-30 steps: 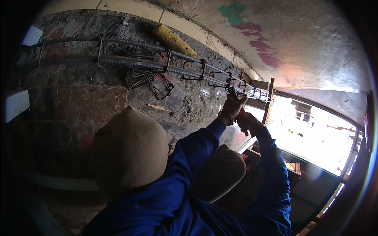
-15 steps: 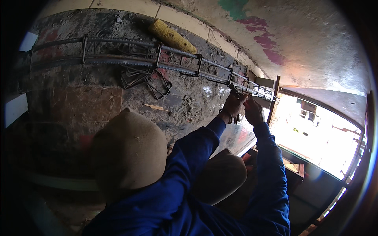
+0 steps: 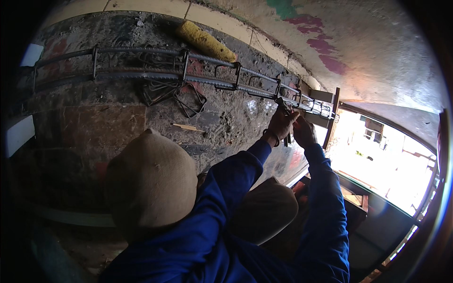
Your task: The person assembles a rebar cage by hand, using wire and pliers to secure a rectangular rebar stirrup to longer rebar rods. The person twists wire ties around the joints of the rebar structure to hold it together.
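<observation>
A long rebar cage [image 3: 163, 75] of ribbed bars and square stirrups runs across the floor from the left to the bright opening at the right. My left hand [image 3: 281, 123] is wrapped round dark pincers [image 3: 287, 139], whose head reaches up to the near bar beside a stirrup. Close against it, my right hand [image 3: 305, 132] has its fingers bent and pressed together; what they hold is hidden. Loose bent stirrups [image 3: 163, 86] lie by the near side of the cage, left of my hands.
A yellow spongy block [image 3: 205, 41] lies beyond the cage, near the pale tiled wall base [image 3: 217, 21]. On the dirty floor [image 3: 226, 125] is a wood splinter [image 3: 188, 127]. My bent knees [image 3: 153, 177] are close below. An upright post [image 3: 331, 118] stands by the cage's right end.
The view has shifted slightly. My hands stay together at the near bar, with small changes in finger and wrist position; the cage and loose stirrups look the same.
</observation>
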The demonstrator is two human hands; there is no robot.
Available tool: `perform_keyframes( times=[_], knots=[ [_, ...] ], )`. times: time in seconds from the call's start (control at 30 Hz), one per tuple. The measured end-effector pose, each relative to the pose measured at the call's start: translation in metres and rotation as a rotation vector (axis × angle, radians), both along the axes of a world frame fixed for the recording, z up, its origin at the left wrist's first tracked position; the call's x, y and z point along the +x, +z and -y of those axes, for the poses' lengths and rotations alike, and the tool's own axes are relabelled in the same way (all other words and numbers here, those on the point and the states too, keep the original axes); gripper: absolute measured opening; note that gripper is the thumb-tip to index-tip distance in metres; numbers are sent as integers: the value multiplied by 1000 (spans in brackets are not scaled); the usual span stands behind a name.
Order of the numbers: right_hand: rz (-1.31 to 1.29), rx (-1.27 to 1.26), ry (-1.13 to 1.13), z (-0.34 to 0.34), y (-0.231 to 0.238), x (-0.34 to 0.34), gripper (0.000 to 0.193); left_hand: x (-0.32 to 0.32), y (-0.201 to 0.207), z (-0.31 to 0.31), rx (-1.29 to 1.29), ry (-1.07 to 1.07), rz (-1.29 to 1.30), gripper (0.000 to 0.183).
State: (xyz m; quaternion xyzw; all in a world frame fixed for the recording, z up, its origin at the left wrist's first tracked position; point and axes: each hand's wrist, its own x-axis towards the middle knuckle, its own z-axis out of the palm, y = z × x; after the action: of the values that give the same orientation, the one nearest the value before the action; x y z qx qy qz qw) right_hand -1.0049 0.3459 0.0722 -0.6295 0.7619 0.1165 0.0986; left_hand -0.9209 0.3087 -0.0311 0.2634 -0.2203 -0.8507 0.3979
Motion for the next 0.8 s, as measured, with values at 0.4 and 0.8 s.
perform_keyframes(
  times=[0.4, 0.8],
  knots=[
    [1302, 345, -976, -44, 34, 60, 38, 67, 31, 23, 348, -295, -325, 28],
    [-308, 162, -103, -40, 43, 107, 49, 37, 49, 20, 578, -16, -264, 22]
  ],
)
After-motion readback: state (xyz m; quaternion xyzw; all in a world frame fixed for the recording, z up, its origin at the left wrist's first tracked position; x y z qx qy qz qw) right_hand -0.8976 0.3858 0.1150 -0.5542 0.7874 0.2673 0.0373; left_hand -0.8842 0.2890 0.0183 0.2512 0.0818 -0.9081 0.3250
